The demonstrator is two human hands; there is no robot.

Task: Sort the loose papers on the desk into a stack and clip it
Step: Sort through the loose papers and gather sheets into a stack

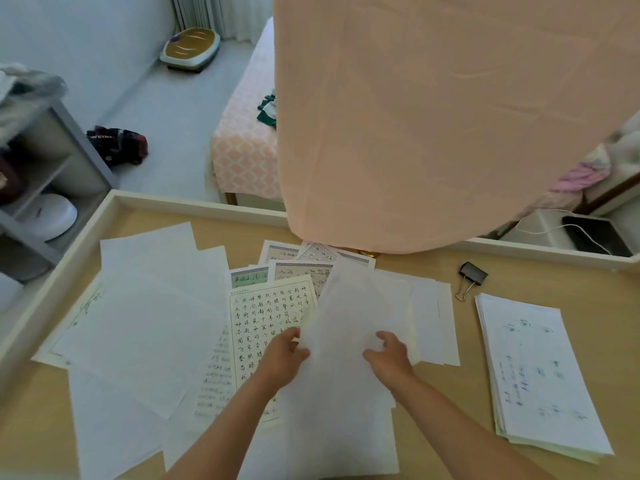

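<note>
Several loose papers (145,327) lie spread over the left and middle of the wooden desk (440,271), some blank, some with green-bordered calligraphy grids (270,317). My left hand (284,358) pinches the left edge of a blank white sheet (341,344) in the middle. My right hand (389,356) rests on that same sheet with its fingers curled over it. A neat stack of papers (540,375) with faint handwriting lies at the right. A black binder clip (471,276) sits on the desk just beyond that stack.
A raised white rim (194,202) borders the desk's far and left sides. A large peach cloth (433,116) hangs over the far middle. A grey shelf unit (45,174) stands to the left, a tray with a black device (595,233) beyond the right rim.
</note>
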